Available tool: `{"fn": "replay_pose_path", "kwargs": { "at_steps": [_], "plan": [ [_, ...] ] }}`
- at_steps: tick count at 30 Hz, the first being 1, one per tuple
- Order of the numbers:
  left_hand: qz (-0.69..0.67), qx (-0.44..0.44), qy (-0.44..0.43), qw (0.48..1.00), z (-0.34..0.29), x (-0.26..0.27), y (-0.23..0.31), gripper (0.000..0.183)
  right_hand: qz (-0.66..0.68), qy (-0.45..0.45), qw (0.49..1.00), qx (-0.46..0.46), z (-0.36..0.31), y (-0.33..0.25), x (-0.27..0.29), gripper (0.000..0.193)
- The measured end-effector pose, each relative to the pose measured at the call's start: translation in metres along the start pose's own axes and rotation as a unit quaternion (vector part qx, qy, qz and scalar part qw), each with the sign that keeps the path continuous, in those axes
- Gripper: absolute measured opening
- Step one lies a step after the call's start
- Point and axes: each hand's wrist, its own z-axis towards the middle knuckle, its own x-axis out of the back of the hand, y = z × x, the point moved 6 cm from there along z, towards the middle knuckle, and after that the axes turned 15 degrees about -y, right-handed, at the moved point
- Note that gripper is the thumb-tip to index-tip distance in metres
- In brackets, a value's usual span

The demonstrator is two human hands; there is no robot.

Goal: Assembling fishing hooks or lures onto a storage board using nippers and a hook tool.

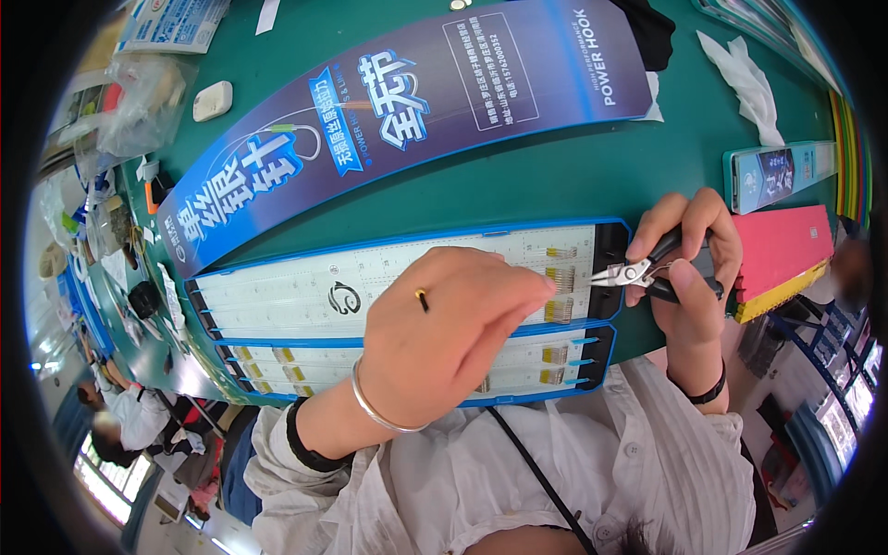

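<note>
My right hand (696,313) is wrapped round small black-handled pliers (636,274), their silver jaws pointing left over the right end of an open case (416,242). The long case has blue edges, pale inner panels and black end pieces. My left hand (439,324) lies across its middle with the fingers closed, the tips beside a row of thin golden pieces (561,281). Whatever those fingers pinch is hidden. A small black-and-yellow piece (422,300) rests on the back of my left hand. More yellowish pieces (553,355) sit in the case's nearer half.
Beyond the case a long blue-purple printed sheet (416,92) lies on the green table (647,157), with a thin line on it. At right are a pink foam board (784,248), a teal box (777,176) and crumpled white tissue (747,85). A white rounded case (213,101) stands far left.
</note>
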Motion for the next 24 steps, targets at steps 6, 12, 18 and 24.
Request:
{"fn": "replay_pose_path", "kwargs": {
  "at_steps": [6, 12, 18, 24],
  "plan": [
    [-0.014, -0.001, 0.004, 1.000, 0.0046, -0.0071, -0.0012, 0.029, 0.017, 0.002, 1.000, 0.003, 0.0026, -0.0047, 0.0006, 0.028],
    [-0.005, -0.013, -0.008, 1.000, 0.0029, -0.0060, -0.0017, 0.034, -0.002, -0.012, 1.000, 0.007, 0.0003, -0.0036, -0.0007, 0.027],
    [-0.001, -0.023, -0.011, 1.000, 0.0020, -0.0040, -0.0020, 0.038, -0.038, -0.011, 0.999, 0.001, -0.0019, -0.0050, -0.0028, 0.024],
    [0.005, -0.021, -0.004, 1.000, 0.0002, -0.0031, -0.0019, 0.038, -0.047, -0.028, 0.998, 0.019, 0.0011, -0.0031, -0.0071, 0.021]
  ]
}}
